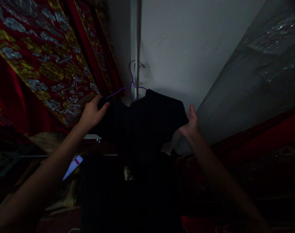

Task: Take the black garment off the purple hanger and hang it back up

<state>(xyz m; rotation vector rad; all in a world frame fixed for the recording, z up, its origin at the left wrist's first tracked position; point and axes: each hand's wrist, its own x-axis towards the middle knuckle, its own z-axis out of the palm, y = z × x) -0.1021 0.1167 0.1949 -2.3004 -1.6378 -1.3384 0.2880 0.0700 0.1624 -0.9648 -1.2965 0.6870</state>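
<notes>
A black short-sleeved shirt (147, 126) hangs in front of me on a thin purple hanger (131, 84). The hanger's hook shows above the neckline, against a narrow upright strip on the wall. My left hand (95, 111) is closed on the shirt's left shoulder, thumb on top of the cloth. At the opposite sleeve, my right hand (191, 123) holds the edge from beneath; its thumb sticks up, and the other fingers are partly hidden behind the fabric. Below the chest, the shirt blends into a dark area where its outline is lost.
Red cloth with gold and silver embroidery (65, 64) hangs at the left. A lit phone (73, 167) lies beyond my left forearm. Behind the shirt is a pale wall (186, 42); shiny clear plastic sheeting (266, 64) covers something at the right. The lower area is very dark.
</notes>
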